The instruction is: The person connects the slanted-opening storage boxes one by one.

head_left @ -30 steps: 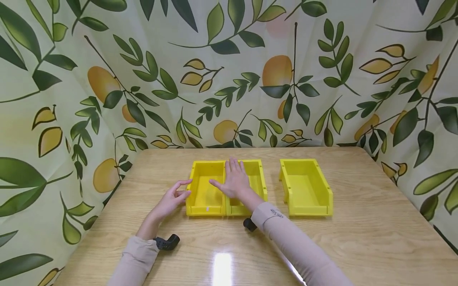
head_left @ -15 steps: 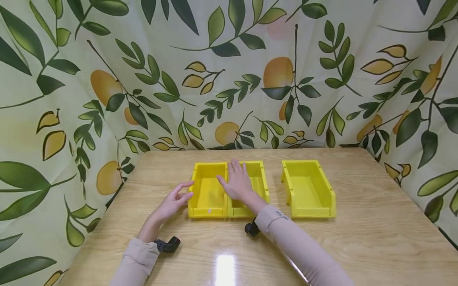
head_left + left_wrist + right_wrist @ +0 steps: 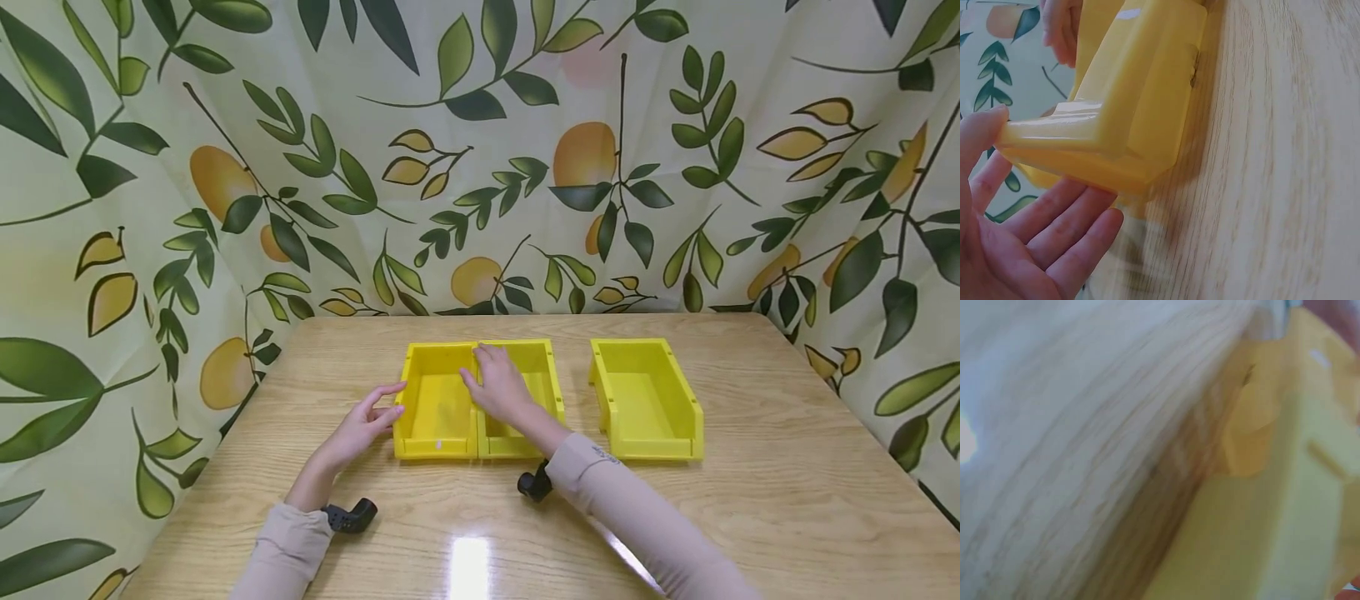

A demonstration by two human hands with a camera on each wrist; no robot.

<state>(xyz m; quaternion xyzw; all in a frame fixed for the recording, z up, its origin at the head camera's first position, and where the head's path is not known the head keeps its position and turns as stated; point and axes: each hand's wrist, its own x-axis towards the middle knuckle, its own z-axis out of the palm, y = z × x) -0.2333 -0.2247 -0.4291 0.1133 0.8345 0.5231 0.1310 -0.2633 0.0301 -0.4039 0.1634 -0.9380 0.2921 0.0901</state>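
Observation:
Two yellow plastic bins stand side by side on the table, the left bin (image 3: 438, 404) and the middle bin (image 3: 534, 379), their inner walls touching. My left hand (image 3: 358, 429) is at the left bin's left wall. In the left wrist view, thumb and extended fingers (image 3: 1063, 228) touch that bin's wall from outside. My right hand (image 3: 501, 387) lies over the wall between the two bins, fingers slightly bent near its far end, thumb towards the left bin. Its fingertips' contact is unclear. The right wrist view shows mostly the bins' front edges (image 3: 1279, 506), blurred.
A third yellow bin (image 3: 648, 400) stands apart on the right, with a gap to the middle bin. The wooden table (image 3: 780, 500) ends at a leaf-patterned cloth (image 3: 480, 208). Black wrist cameras (image 3: 352, 516) are worn on both forearms.
My right hand's fingers, straight and spread before, are now bent more and drawn slightly nearer. The left hand stays at the left bin's side. The view has shifted slightly.

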